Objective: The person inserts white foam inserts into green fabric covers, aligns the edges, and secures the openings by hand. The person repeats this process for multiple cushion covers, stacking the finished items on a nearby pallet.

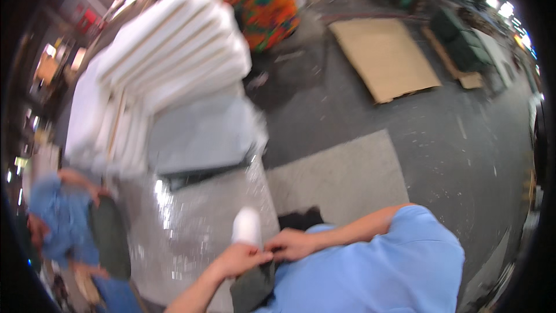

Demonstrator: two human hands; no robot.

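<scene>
Close in front of my body my two hands meet, fingertips nearly touching. My left hand (239, 259) pinches at the upper edge of a dark green cloth piece (253, 288), which hangs below it. From the other side my right hand (291, 244) comes in with fingers closed at the same spot. Just what lies between its fingertips is too small and blurred to make out. A white, round-ended object (247, 227) rises directly behind my left hand; its kind is unclear.
White padded slabs (179, 46) are stacked at the far left beside a grey-topped block (200, 133). A shiny plastic-covered surface (191, 232) lies nearer. At left a person in blue (63, 214) handles a dark green cushion (110, 237). Cardboard (385, 58) lies on the floor at far right.
</scene>
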